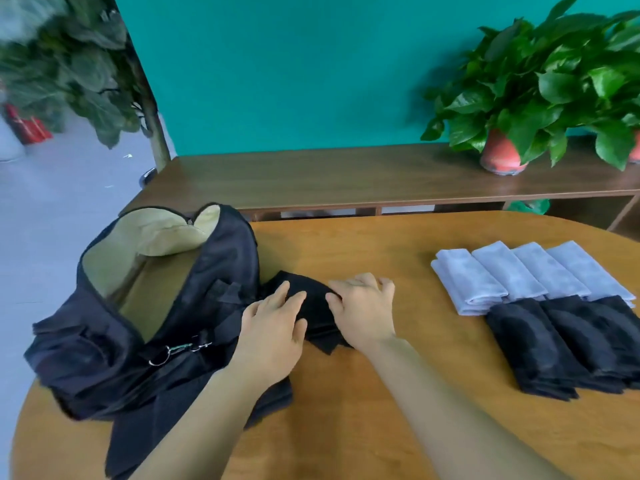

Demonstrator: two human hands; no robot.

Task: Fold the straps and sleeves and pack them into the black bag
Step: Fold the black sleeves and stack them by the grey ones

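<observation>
The black bag (114,341) lies open on the left of the wooden table (398,393), its tan lining showing. Right beside it a black folded cloth piece (313,299) lies flat on the table. My left hand (273,334) rests on the cloth's left part with fingers spread. My right hand (363,306) presses on its right part, fingers slightly bent over the edge. On the right lie a row of several folded grey pieces (519,271), and in front of them folded black pieces (561,344).
A dark wooden bench (346,178) stands behind the table against a teal wall, with a potted plant (502,150) on its right end. Another leafy plant (69,71) stands on the floor at the far left.
</observation>
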